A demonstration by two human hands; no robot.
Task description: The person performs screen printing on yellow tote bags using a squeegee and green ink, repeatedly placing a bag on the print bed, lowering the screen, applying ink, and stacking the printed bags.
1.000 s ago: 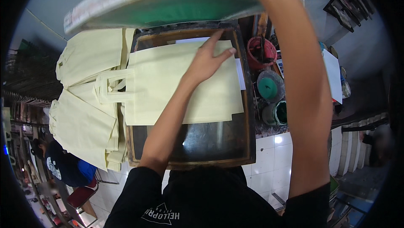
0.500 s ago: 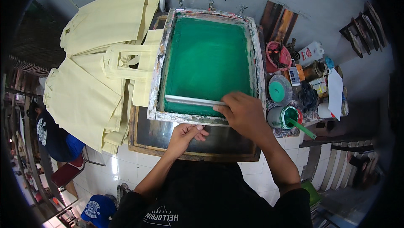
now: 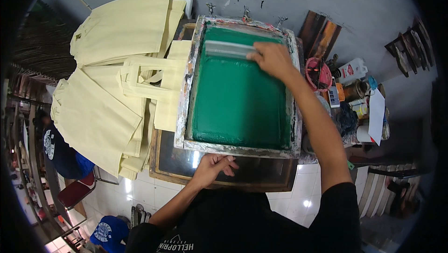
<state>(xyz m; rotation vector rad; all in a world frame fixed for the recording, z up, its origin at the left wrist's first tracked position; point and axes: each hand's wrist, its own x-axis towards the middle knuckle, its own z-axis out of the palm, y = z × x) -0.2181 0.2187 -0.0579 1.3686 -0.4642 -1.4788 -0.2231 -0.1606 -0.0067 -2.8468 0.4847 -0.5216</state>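
A silk-screen frame [image 3: 185, 89] with a paint-crusted border lies before me, its mesh [image 3: 240, 108] coated in green ink. Near its far end my right hand [image 3: 275, 59] grips the right end of a long silvery squeegee [image 3: 226, 49], which lies crosswise on the mesh and is blurred by motion. My left hand [image 3: 215, 169] sits just below the frame's near edge, close to the wood. Its fingers are loosely curled and I see nothing in them. Under the frame's left side sticks out a pale yellow bag [image 3: 170, 108] with a handle.
Stacked pale yellow bags [image 3: 102, 122] fill the left. At the right, a cluttered stand holds a pink bowl [image 3: 318, 73], a phone [image 3: 333, 95], a white jug [image 3: 353, 70] and a dark plastic bag [image 3: 346, 120]. A seated person [image 3: 63, 148] is at the far left.
My right hand has pushed the squeegee from the near end of the mesh to near its far end. My left hand keeps its place by the near edge. The view has shifted slightly.
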